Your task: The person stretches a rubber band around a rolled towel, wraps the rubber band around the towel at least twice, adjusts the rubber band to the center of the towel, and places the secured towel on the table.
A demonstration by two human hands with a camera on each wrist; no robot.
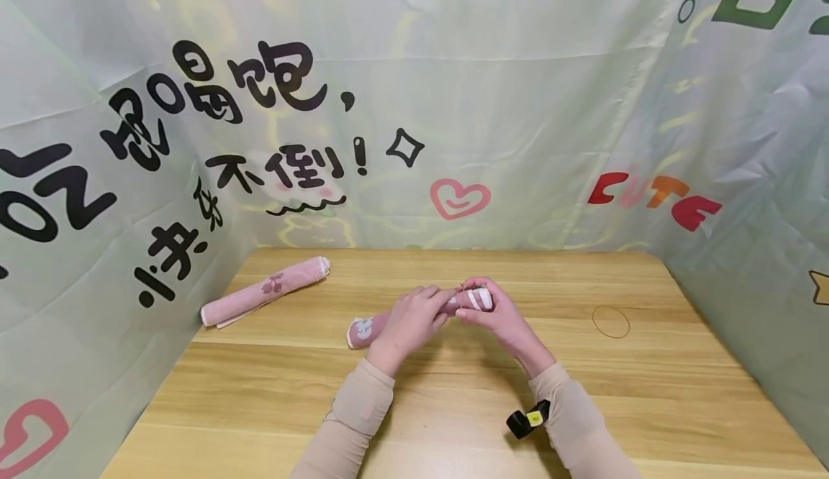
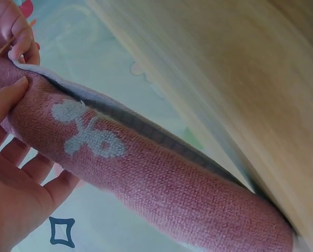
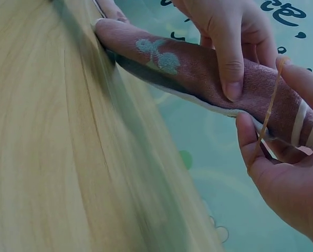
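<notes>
A dark pink rolled towel with pale blue leaf marks and white end stripes slants across the middle of the table. My left hand grips the roll around its middle, thumb on the near side in the right wrist view. At the striped end, my right hand holds an orange rubber band, stretched between thumb and fingers across the towel. The left wrist view shows a long open fold along the roll, with a pale edge.
A lighter pink rolled towel with a leaf print lies at the table's back left. Another rubber band lies on the wooden table to the right. Printed cloth walls enclose the back and sides. A black device sits at my right sleeve.
</notes>
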